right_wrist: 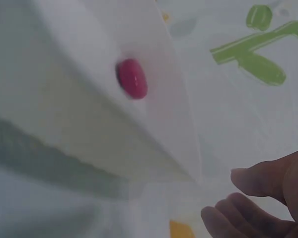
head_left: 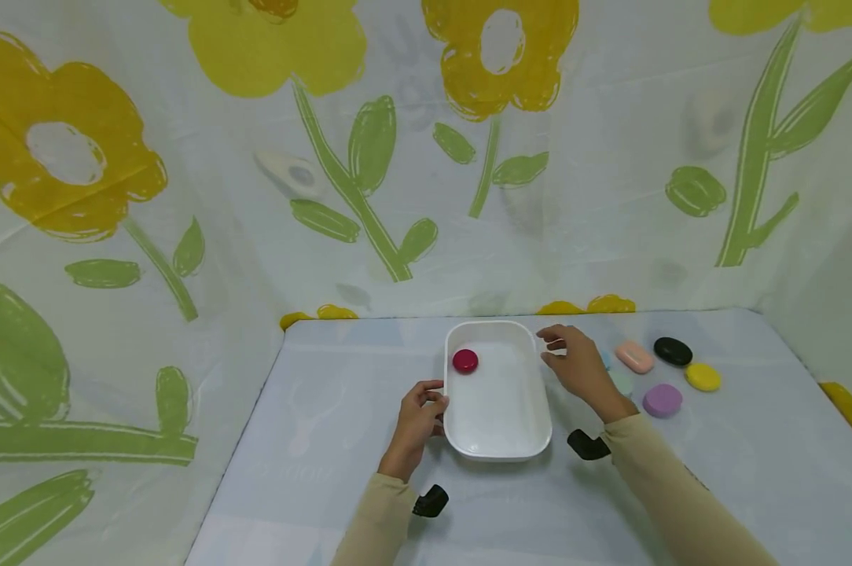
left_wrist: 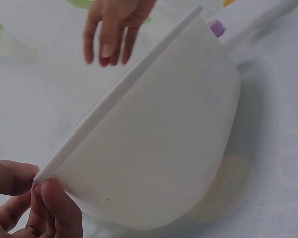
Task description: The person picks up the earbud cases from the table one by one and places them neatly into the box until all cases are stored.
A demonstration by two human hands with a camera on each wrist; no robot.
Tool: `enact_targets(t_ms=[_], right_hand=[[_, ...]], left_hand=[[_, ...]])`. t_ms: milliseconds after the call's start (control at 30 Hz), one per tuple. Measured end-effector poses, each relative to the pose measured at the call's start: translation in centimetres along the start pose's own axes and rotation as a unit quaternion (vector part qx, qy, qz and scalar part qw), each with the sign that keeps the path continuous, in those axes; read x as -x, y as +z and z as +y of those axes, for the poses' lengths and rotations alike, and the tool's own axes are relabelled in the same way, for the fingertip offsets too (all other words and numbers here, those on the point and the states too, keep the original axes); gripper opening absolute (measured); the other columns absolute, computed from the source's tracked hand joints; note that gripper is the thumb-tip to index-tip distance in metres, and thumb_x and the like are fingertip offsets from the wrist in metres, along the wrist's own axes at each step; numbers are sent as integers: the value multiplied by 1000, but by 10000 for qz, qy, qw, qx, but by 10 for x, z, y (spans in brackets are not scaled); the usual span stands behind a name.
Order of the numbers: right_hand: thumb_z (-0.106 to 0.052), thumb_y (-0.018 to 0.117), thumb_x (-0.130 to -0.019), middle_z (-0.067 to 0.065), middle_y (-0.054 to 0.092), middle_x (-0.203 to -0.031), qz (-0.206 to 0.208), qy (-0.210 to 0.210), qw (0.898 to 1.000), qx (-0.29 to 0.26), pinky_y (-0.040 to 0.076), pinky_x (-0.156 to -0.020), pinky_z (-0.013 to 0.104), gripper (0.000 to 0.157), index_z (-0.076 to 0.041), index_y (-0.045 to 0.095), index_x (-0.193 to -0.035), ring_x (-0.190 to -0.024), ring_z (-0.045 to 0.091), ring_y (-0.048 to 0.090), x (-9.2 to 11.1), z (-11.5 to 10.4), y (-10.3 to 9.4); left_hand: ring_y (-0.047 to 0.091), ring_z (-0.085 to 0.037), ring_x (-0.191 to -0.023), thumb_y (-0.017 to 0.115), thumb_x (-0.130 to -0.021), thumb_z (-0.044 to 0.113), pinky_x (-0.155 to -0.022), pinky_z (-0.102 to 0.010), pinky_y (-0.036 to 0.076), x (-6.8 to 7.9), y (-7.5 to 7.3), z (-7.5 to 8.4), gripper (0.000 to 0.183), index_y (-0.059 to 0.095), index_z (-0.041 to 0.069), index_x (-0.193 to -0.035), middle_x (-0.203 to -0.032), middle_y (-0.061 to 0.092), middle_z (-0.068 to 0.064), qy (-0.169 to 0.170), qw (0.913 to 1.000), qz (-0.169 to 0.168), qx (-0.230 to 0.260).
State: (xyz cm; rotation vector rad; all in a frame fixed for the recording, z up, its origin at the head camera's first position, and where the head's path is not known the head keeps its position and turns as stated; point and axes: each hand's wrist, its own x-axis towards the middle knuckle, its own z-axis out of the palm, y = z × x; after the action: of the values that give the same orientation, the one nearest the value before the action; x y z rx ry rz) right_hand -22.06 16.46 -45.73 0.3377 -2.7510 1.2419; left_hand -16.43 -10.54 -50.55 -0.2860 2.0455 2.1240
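A white rectangular plastic tub (head_left: pixel 498 409) stands on the table in the head view. A glossy red soap-like disc (head_left: pixel 465 362) lies inside it, toward its far left corner. My left hand (head_left: pixel 416 420) pinches the tub's left rim between thumb and fingers, plain in the left wrist view, where the tub's side (left_wrist: pixel 154 124) fills the middle. Beside the far right rim is my right hand (head_left: pixel 577 363), its fingers loosely bent and holding nothing. In the right wrist view, a gap shows between the right hand (right_wrist: pixel 268 198) and the tub's corner.
Right of the right hand lie a pink soap-like bar (head_left: pixel 634 357), a black oval (head_left: pixel 673 351), a yellow one (head_left: pixel 703 376) and a purple disc (head_left: pixel 662 400). A pale green piece (head_left: pixel 621 383) is partly hidden by that hand. A flower-printed curtain (head_left: pixel 603 196) borders the table.
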Motion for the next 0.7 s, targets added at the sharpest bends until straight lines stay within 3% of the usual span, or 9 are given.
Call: enact_targets(t_ms=[267, 500, 700], right_hand=[[5, 61, -84, 22, 52, -114, 292, 61, 9996, -19, 49, -82, 47, 33, 5, 55, -117, -102, 36, 52, 32, 45, -20], [6, 62, -82, 24, 48, -113, 485, 251, 9984, 163, 43, -87, 54, 36, 7, 54, -117, -102, 38, 47, 50, 62, -34], [4, 65, -80, 29, 45, -124, 477, 389, 9963, 597, 37, -88, 59, 39, 7, 54, -117, -109, 43, 42, 58, 78, -39]], left_hand=[[55, -20, -63, 56, -91, 7, -48, -29, 51, -1, 0, 0, 32, 52, 3, -123, -96, 55, -12, -16, 10000, 21, -32], [55, -21, -65, 56, -92, 8, -49, -28, 50, -1, 2, -1, 32, 52, 3, -123, -98, 55, -13, -86, 9999, 32, -43], [56, -23, -69, 57, -92, 8, -51, -31, 51, 0, 3, -1, 33, 52, 3, -124, -96, 55, -11, -68, 10000, 31, -53]])
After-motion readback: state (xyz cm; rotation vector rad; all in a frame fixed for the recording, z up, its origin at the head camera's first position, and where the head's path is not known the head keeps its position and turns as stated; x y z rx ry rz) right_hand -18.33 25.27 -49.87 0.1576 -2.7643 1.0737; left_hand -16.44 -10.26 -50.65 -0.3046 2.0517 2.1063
